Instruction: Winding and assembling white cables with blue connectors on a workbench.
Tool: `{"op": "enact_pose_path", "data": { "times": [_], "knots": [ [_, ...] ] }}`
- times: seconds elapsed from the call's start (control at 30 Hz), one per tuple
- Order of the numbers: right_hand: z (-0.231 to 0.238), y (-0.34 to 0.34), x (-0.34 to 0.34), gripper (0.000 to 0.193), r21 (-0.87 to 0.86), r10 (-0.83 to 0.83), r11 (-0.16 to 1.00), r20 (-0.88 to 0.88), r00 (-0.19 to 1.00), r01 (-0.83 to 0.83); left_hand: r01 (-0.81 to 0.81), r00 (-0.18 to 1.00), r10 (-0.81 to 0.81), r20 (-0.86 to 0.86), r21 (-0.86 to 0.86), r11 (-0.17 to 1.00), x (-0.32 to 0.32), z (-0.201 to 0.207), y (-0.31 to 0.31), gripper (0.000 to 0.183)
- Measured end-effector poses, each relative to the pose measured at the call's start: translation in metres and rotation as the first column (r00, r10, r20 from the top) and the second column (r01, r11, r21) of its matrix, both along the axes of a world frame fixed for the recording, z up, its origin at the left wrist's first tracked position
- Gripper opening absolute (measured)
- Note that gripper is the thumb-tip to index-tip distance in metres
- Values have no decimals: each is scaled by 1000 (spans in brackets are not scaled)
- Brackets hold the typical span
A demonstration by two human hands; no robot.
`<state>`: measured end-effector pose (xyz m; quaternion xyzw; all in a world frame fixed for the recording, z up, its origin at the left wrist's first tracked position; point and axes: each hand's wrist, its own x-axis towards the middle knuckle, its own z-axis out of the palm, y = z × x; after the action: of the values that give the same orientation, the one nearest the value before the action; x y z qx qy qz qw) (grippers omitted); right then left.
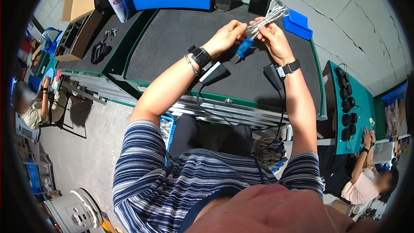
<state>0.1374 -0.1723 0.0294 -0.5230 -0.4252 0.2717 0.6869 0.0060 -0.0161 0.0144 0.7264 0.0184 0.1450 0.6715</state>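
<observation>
Both hands (250,36) hold the coiled cable (265,19) between them.

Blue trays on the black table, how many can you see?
1. A small blue tray sits at the far right of the black table, just beyond the right hand, which holds a coiled clear cable. Others may be hidden.

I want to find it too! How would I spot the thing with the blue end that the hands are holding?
Look at the black mat on the table, then at the two hands above its far edge. Between the left hand and the right hand hangs a coiled clear cable. Its translucent blue plug is the only such piece on the mat.
</observation>
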Motion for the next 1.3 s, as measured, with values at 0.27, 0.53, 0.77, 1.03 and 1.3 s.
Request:
{"op": "enact_pose_path", "data": {
  "times": [0.27,0.53,0.77,1.03,1.3],
  "knots": [
    [15,-6,-7,20,259,-394,910,303,868,322,2,999,-4,-35,-68,998,-3,13,-4,43],
    [9,-6,-14,39,74,-248,938,824,509,338,195,963,-239,-123,-296,935,1,9,1,51],
    [3,-7,-12,39,-28,-169,956,759,629,291,306,938,-329,-111,-186,934,13,-8,3,57],
    [-16,-13,43,20,-11,-515,784,546,661,620,316,895,-326,-305,-84,945,10,-1,6,45],
    [-41,-18,81,25,-248,-411,692,636,653,677,454,871,-297,-391,409,791,2,12,0,52]
  ]
}}
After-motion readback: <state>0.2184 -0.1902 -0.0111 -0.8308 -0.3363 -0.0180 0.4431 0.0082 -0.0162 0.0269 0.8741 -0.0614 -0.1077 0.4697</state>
